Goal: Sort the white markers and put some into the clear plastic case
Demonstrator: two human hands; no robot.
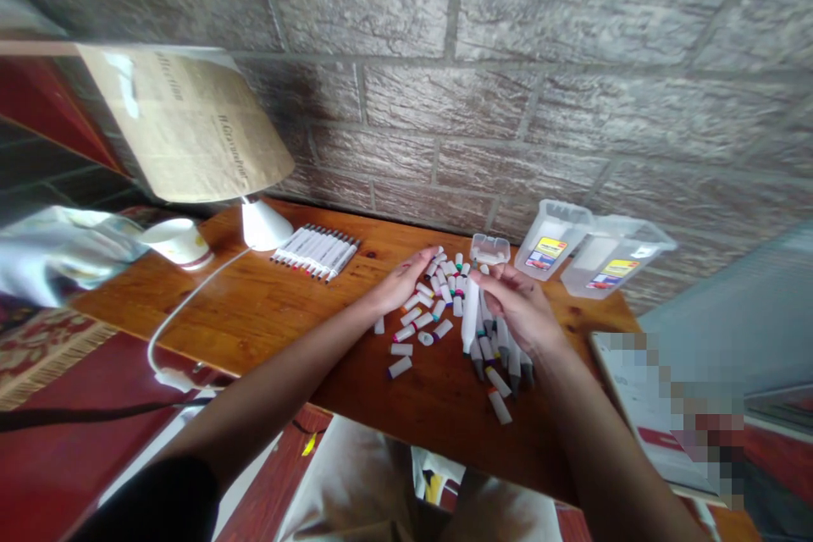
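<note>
My right hand [517, 305] is closed on a white marker [470, 313], which points down toward the wooden table. Under and beside that hand lies a heap of uncapped markers [501, 343] with grey ends. My left hand [403, 281] reaches over the left side of the loose caps, its fingers pinched together with a small white marker cap [439, 255] at the tips. Many white marker caps [423, 320] with coloured ends lie scattered between and in front of both hands. Farther left, a neat row of white markers [316, 252] lies side by side.
A lamp [267, 224] with a paper shade and a paper cup [178, 242] stand on the table [273, 318] at left. Two clear plastic boxes [551, 239] and a small clear lid or tray [489, 249] stand by the brick wall. A white cord [165, 313] hangs over the left edge.
</note>
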